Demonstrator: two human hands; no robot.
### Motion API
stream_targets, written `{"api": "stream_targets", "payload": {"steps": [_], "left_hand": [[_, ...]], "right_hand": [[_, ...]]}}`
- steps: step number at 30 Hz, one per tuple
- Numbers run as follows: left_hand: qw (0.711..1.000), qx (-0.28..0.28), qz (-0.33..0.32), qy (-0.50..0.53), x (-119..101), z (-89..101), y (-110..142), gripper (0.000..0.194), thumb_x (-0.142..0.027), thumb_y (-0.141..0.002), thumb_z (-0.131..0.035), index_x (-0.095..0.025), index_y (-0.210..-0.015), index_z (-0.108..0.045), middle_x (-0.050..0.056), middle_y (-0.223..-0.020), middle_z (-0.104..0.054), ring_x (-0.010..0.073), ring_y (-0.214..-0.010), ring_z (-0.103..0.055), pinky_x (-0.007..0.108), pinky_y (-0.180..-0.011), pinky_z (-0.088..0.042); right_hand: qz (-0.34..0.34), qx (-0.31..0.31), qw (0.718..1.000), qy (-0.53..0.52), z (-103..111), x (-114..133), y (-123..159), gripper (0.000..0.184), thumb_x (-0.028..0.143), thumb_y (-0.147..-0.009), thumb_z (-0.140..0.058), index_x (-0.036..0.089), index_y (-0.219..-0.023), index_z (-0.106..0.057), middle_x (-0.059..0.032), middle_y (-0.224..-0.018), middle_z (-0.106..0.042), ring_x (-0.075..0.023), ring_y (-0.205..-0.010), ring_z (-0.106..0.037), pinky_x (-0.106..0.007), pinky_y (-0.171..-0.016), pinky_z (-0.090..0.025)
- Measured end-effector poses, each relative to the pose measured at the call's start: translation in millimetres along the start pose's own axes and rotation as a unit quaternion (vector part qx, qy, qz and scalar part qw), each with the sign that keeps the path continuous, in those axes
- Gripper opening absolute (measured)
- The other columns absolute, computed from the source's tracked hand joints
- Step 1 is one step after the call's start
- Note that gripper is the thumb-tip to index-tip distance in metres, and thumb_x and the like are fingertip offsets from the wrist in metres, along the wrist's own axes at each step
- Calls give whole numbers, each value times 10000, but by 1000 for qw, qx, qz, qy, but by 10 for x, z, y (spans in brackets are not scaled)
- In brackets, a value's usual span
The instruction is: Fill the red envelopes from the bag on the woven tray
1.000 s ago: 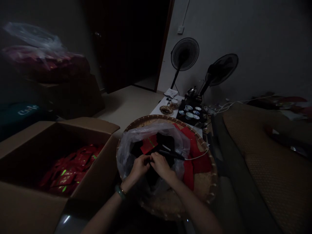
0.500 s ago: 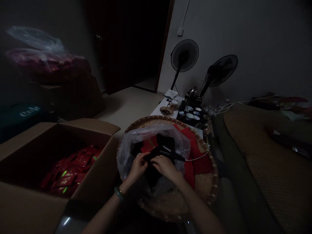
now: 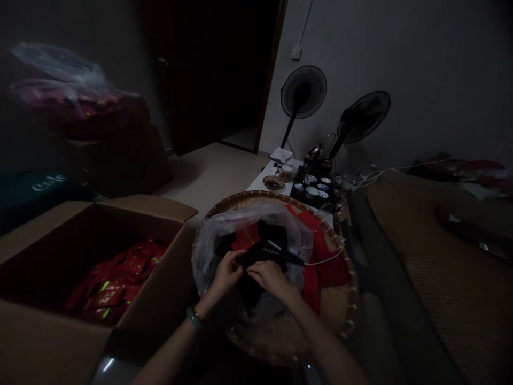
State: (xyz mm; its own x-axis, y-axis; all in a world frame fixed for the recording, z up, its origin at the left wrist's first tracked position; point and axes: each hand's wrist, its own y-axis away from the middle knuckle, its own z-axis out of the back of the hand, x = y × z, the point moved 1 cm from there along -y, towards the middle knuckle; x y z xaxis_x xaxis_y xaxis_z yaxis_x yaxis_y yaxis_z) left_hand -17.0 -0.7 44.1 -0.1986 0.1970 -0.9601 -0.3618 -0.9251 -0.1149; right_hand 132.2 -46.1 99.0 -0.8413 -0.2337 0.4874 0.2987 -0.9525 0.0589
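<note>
Red packets (image 3: pixel 114 286) fill the bottom of an open cardboard box (image 3: pixel 48 342) at far left, some with green glints. Behind the box, dim, a clear plastic bag (image 3: pixel 60 67) lies over a reddish pile. Just right of the box sits a round woven basket tray (image 3: pixel 340 321). A crumpled clear plastic bag (image 3: pixel 216 240) rests in the tray, mouth open, with dark items and a red packet inside. Left hand (image 3: pixel 225 275), green bangle (image 3: pixel 194 317) on its wrist, has fingers curled and pinched on a small black item (image 3: pixel 250 258) at the bag mouth. Right hand (image 3: pixel 269 276) is touching the left, fingers closed on the same black item; both hands together, over the bag. What the item is, cannot tell, too dark. A black rod-like tool (image 3: pixel 282 255) with a white cable (image 3: pixel 324 259) lies just beyond the hands. Flat red envelopes (image 3: pixel 320 251) lie on the tray's right half, beside the bag. Beyond the tray a small tabletop (image 3: pixel 260 182) carries a tea set (image 3: pixel 315 187). Two standing fans (image 3: pixel 303 92) are behind it by the wall. Far right, a brown woven-cover sofa (image 3: pixel 441 278).
</note>
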Motion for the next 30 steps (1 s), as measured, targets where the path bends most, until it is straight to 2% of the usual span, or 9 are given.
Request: {"api": "stream_targets", "payload": {"steps": [3,8,11,15,17,20,23,27,30], "left_hand": [[1000,3,10,-6,20,23,-9,500,-7,-604,-450,-158,-1071,-551,36,-964,-542,58,-604,-496,189,-570,-420],[999,5,23,-21,89,71,-12,464,-38,-610,-476,-153,-1049,-571,32,-935,-561,67,-617,-499,187,-567,-415],[1000,8,24,-10,106,71,-20,440,-69,-619,-496,-151,-1045,-574,35,-948,-560,68,-614,-504,196,-569,-420],[999,12,30,-3,63,51,-33,439,-62,-622,-489,-148,-1044,-577,36,-931,-561,67,-595,-502,198,-559,-425],[1000,13,26,-9,37,64,-30,409,-89,-653,-504,-151,-1050,-579,42,-934,-571,80,-623,-516,210,-587,-438],[1000,21,7,-16,30,114,-20,496,-188,-648,-624,-165,-1136,-540,68,-1018,-584,148,-817,-551,271,-738,-455],[995,92,20,15,63,132,-14,742,-202,-515,-755,-175,-1206,-487,90,-1140,-566,209,-989,-527,319,-855,-425],[964,214,96,121,62,67,-8,582,-204,-563,-727,-126,-1112,-551,77,-985,-641,185,-846,-588,300,-764,-454],[943,257,123,172,1,37,10,589,-217,-564,-731,-112,-1112,-541,41,-852,-652,138,-706,-580,240,-650,-442]], "right_hand": [[-5,-59,993,-103,-38,-65,-30,199,184,-791,-525,224,-916,-675,-31,-896,-695,-162,-771,-637,-254,-709,-455],[-104,-142,955,-241,-66,-228,-18,187,177,-774,-499,187,-870,-658,-24,-758,-663,-145,-615,-613,-240,-530,-464],[-73,-144,970,-184,-40,-235,52,173,190,-741,-563,206,-881,-663,-32,-814,-635,-164,-744,-598,-273,-649,-477],[-9,-76,995,-69,-126,-175,94,254,237,-718,-643,248,-972,-652,-50,-992,-594,-186,-940,-541,-300,-818,-431],[-20,-56,997,-54,-197,-175,62,165,206,-765,-597,214,-915,-665,-54,-948,-613,-170,-898,-558,-277,-795,-430],[-36,-85,992,-87,-237,-201,-7,115,180,-798,-549,178,-787,-663,-39,-813,-630,-146,-766,-581,-246,-700,-434],[-38,-132,979,-149,-174,-211,-33,99,206,-787,-567,173,-731,-642,-17,-732,-617,-132,-685,-569,-227,-626,-417],[-26,-166,967,-189,-32,-234,2,100,231,-775,-577,179,-704,-624,-4,-719,-574,-125,-683,-545,-223,-617,-403],[-3,-156,972,-176,60,-300,35,130,261,-778,-572,185,-681,-612,0,-734,-530,-123,-693,-520,-228,-628,-397]]}}
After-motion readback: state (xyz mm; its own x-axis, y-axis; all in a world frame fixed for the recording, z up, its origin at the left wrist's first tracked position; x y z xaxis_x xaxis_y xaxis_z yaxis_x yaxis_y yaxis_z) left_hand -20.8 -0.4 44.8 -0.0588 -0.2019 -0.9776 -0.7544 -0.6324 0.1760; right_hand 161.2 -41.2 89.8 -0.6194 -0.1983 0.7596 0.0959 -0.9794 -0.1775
